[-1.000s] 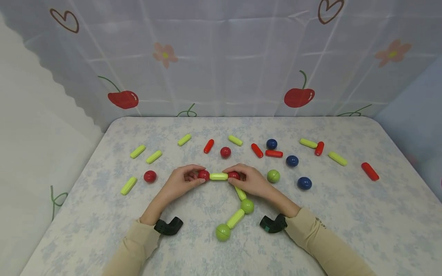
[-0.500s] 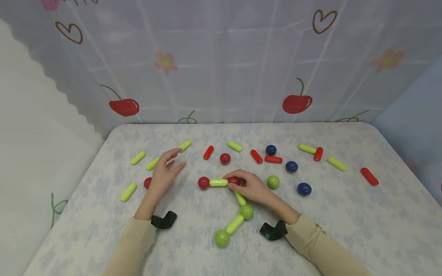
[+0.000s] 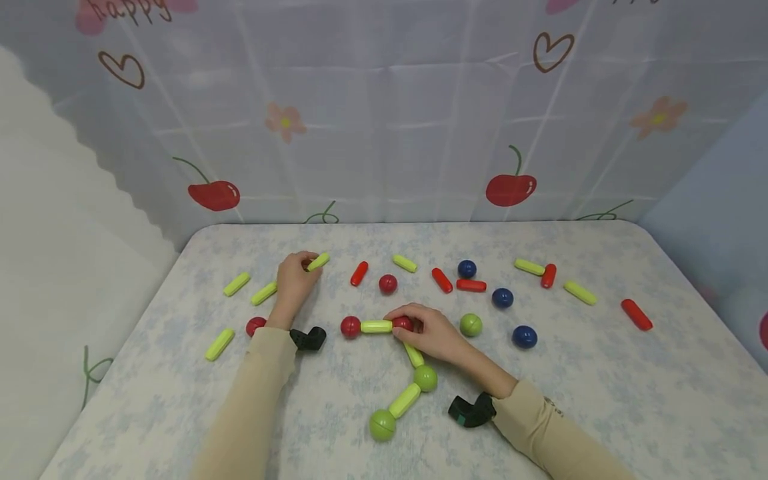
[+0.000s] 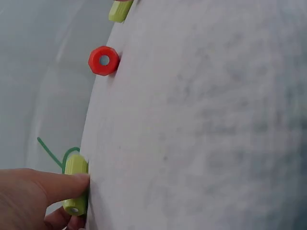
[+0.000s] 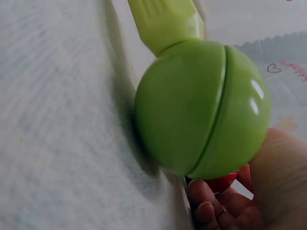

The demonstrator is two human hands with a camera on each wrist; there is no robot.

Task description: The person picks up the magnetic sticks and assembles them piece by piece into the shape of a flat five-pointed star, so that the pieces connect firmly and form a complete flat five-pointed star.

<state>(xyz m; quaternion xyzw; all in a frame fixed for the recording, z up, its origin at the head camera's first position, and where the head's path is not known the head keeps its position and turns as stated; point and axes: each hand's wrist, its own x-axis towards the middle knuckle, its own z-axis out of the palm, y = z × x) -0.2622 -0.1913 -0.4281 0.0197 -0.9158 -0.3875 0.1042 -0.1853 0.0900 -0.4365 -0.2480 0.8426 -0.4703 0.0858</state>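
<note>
My left hand pinches a yellow-green magnetic rod between thumb and fingers at the back left of the table; a silver disc shows in its end in the left wrist view. My right hand grips a red ball in the middle of a joined chain. Left of that ball, a yellow-green rod leads to another red ball. Toward the front, a rod, a green ball, a second rod and an end green ball follow. The right wrist view shows a green ball up close.
Other yellow-green rods and a red ball lie at left, partly behind my left arm. Along the back are red rods and a red ball. To the right lie blue balls, a green ball and more rods.
My left hand has let go of the chain's left red ball, moved back and left, and taken hold of a yellow-green rod. The right hand keeps its grip on its red ball.
</note>
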